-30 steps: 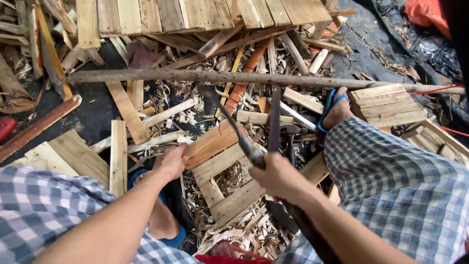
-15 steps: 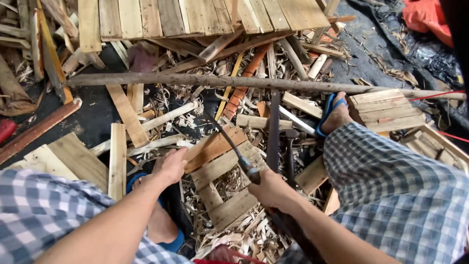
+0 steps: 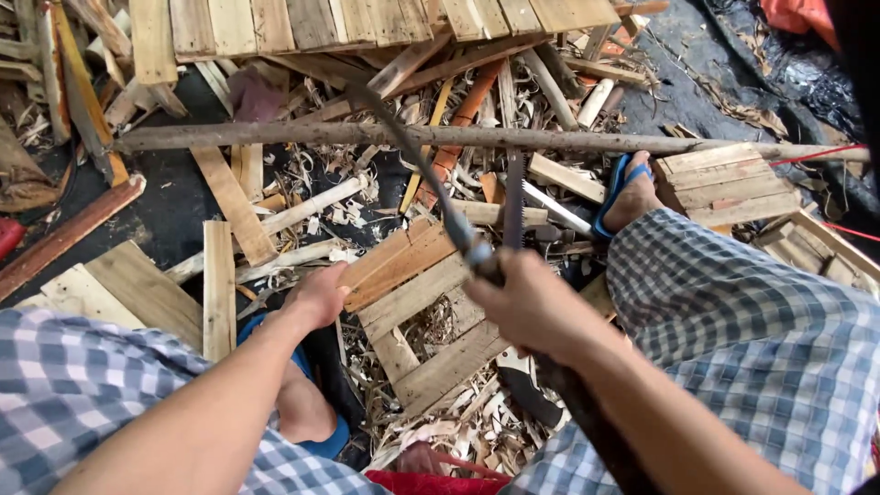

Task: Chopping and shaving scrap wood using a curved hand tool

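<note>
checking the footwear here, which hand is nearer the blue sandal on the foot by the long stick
Right. The right hand, gripping a dark-handled saw, sits just below-left of the blue sandal. The left hand rests on a wooden pallet piece, much farther left.

left hand [image 3: 319, 295]: palm down, pressing, arm extended | right hand [image 3: 532, 307]: grip closed, arm extended

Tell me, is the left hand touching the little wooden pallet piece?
Touching. The head view shows the left hand pressed on the edge of the small wooden pallet piece, with no gap between them.
</note>
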